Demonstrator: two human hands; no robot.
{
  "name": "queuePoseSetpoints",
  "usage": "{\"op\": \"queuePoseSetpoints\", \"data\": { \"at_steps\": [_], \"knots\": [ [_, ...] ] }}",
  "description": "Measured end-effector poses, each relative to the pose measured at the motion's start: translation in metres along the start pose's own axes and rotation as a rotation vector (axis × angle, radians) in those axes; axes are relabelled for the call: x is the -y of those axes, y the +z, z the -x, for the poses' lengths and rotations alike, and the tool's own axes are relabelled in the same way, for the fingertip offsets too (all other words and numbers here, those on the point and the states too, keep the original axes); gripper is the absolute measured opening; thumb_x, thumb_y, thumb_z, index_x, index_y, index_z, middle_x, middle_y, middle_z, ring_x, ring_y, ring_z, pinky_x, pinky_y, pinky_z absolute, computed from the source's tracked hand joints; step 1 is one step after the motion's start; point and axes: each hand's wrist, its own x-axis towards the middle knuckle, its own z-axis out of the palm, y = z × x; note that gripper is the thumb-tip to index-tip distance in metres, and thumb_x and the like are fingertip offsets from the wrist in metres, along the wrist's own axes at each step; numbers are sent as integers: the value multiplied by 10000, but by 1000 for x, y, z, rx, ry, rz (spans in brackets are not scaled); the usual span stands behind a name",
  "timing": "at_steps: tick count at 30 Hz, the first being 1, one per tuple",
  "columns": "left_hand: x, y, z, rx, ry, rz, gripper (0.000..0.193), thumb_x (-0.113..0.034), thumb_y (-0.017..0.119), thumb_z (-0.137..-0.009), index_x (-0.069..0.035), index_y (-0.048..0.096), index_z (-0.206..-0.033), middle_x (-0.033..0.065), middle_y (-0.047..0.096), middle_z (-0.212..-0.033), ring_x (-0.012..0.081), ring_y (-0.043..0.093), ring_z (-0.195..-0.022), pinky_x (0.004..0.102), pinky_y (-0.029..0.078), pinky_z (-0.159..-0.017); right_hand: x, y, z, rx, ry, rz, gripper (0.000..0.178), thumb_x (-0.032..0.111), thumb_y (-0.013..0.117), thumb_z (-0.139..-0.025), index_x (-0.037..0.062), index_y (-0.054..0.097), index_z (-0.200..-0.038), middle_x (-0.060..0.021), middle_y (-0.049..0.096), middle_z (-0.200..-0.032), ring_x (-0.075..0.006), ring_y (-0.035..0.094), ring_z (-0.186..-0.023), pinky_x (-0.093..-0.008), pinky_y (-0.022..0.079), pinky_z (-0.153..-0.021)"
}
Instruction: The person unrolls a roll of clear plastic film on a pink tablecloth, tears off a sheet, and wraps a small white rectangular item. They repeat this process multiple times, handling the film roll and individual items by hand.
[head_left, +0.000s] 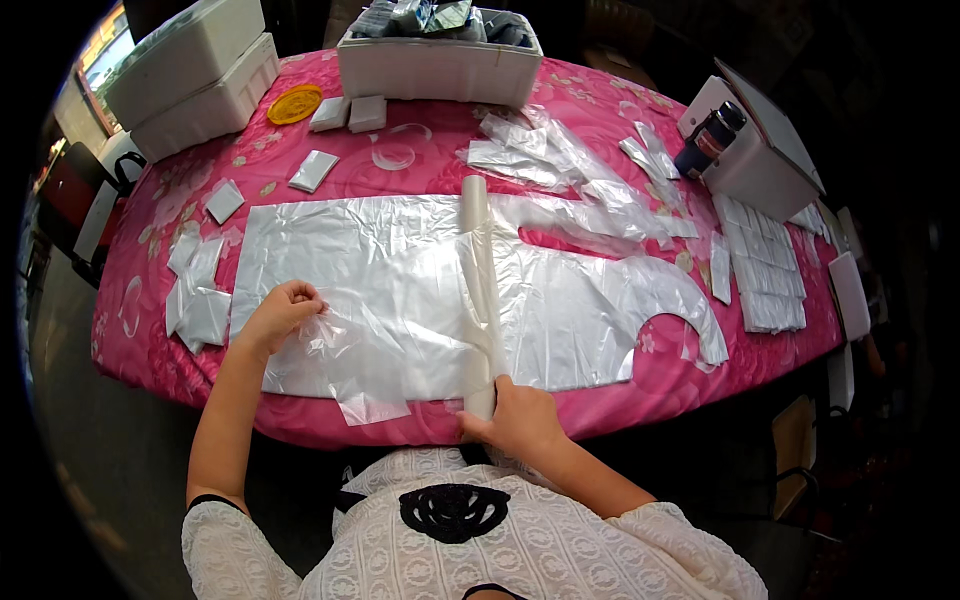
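A wide, shiny stack of whitish plastic sheets (350,235) lies across the table, with curved strap-like cut-outs at its right end, like disposable aprons. Across its middle rests a pale grey-beige tube (475,205), pointing away from me. The fingers of my right hand (522,420) are wrapped round the tube's near end. My left hand (283,314) pinches the edge of a thin clear plastic sheet (375,375) over the stack's left part. From those fingers the sheet runs rightward to the tube, its near corner hanging past the stack's edge.
Small folded white packets (203,318) lie at the left, and more packets (772,265) form rows at the right. Crumpled plastic strips (545,150) lie behind the stack. Foam boxes (440,70), a yellow dish (295,104) and a dark flask (708,140) stand farther back.
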Motion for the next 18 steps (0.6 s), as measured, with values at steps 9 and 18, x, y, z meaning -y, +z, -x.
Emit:
{"op": "queuePoseSetpoints", "data": {
  "at_steps": [9,18],
  "knots": [
    [-50,-2,1,-648,750,-1282,253,100,523,-653,-2,548,-883,135,591,-1035,308,546,-957,378,435,-816,-13,1,-7,87,52,-249,569,444,603,-691,-79,554,-911,-271,611,-790,-392,609,-764,-425,483,-703],
    [3,176,13,-73,858,-775,527,-119,517,-787,81,374,-1253,253,353,-1332,361,324,-1260,426,265,-1048,-19,4,-4,98,80,-306,498,386,651,-692,-56,590,-913,-212,639,-809,-314,638,-749,-370,493,-674]
  ]
}}
